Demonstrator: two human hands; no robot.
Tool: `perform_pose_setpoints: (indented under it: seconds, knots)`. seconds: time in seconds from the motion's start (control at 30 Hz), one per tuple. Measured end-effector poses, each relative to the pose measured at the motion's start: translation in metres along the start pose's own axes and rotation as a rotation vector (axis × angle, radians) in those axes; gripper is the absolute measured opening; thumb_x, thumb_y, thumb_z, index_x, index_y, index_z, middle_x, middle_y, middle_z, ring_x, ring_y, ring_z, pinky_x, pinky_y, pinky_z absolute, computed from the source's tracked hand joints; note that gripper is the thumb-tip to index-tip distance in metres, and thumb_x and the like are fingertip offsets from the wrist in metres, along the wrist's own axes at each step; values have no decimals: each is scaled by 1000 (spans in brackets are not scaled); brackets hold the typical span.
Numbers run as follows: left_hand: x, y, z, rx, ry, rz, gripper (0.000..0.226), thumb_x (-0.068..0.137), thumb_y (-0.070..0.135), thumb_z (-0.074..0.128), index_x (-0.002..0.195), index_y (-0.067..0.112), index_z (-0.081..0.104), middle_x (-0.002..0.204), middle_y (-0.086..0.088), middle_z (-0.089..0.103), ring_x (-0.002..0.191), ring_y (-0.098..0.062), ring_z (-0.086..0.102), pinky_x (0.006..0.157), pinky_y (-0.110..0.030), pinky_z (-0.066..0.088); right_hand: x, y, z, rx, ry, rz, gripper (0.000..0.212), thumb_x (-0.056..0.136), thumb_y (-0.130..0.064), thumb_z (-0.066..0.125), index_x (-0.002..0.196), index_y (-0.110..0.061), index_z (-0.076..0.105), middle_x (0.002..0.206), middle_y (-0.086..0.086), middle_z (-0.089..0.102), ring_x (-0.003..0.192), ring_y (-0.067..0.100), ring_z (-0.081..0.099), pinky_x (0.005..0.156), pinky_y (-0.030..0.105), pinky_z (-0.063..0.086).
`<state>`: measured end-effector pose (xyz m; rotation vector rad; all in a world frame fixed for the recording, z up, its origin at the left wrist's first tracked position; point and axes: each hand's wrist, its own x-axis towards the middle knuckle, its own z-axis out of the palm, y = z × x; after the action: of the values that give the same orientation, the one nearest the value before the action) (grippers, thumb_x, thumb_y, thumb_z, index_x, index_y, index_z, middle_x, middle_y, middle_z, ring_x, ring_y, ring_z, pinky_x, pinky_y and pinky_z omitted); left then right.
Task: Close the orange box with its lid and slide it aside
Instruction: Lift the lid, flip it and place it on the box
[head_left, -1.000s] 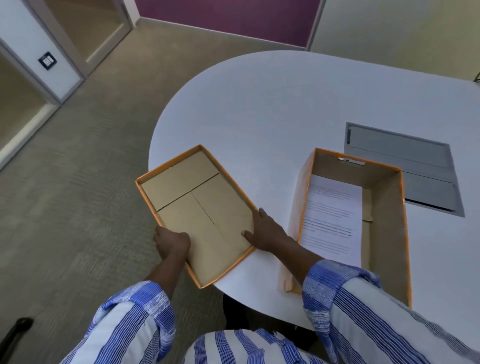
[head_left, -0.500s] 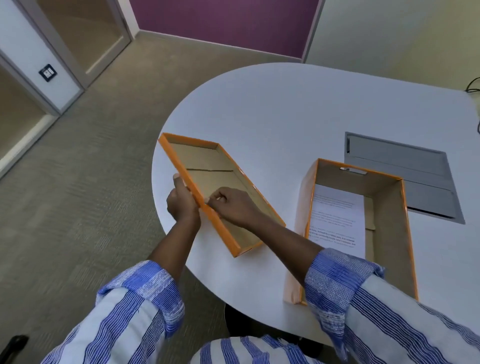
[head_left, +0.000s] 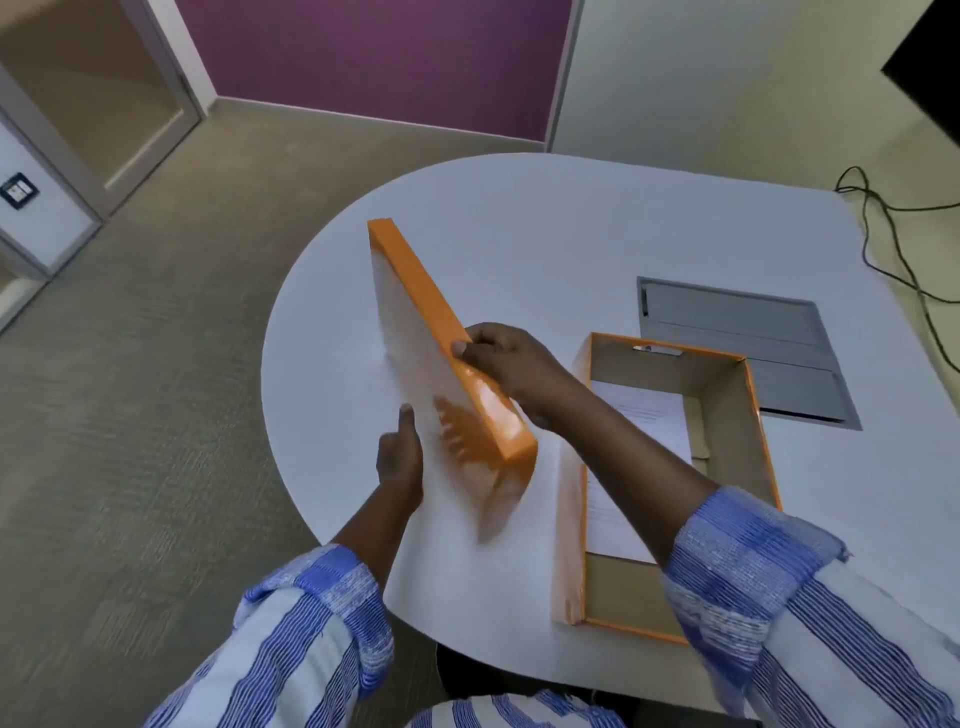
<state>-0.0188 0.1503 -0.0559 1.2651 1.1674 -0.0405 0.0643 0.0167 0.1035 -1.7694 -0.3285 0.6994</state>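
Note:
The orange lid (head_left: 441, 332) is raised on edge above the white table (head_left: 545, 234), its glossy outer side turned toward me and left. My right hand (head_left: 511, 364) grips its upper rim near the middle. My left hand (head_left: 400, 457) presses flat against the lid's outer face near the lower corner. The open orange box (head_left: 737, 431) stands to the right, brown inside, with a printed white sheet (head_left: 649, 421) lying in it. My right forearm crosses over the box's left wall.
A grey metal cable hatch (head_left: 737, 332) is set into the table behind the box. A black cable (head_left: 883, 234) runs over the table's far right edge. Carpeted floor lies to the left, off the rounded table edge.
The lid has been lifted off the table's left edge, carried right toward the box and flipped, so its outer side now faces me. Both hands moved with it.

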Motion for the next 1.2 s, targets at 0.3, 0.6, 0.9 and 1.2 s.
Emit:
perform_pose_setpoints:
  seconds: [0.3, 0.6, 0.9, 1.2]
  knots:
    - [-16, -6, 28, -51, -134, 60, 56, 94, 66, 46, 105, 15, 67, 104, -9, 71, 100, -34, 67, 95, -55, 54, -43, 30, -97, 41, 231, 106, 26, 97, -40, 61, 118, -28, 70, 101, -4, 79, 91, 16, 76, 73, 30, 59]
    - [-76, 28, 107, 257, -301, 374, 58, 92, 60, 58, 127, 14, 62, 121, -9, 69, 103, -27, 68, 94, -50, 57, -128, 96, -199, -372, 620, 201, 46, 96, -56, 51, 121, -20, 67, 109, 3, 70, 96, 23, 65, 80, 39, 52]
    - [-132, 1, 156, 581, -304, 584, 70, 93, 57, 58, 150, 19, 43, 143, -12, 58, 121, -32, 62, 100, -48, 53, -190, 170, -229, -433, 667, 330, 58, 101, -49, 47, 141, -7, 52, 137, 17, 61, 120, 35, 59, 93, 39, 44]
    - [-155, -33, 147, 767, -111, 712, 68, 95, 57, 54, 145, 10, 48, 139, -14, 61, 119, -34, 63, 93, -45, 53, -205, 192, -217, -487, 630, 268, 46, 101, -44, 49, 126, -6, 59, 118, 16, 68, 101, 33, 65, 77, 35, 47]
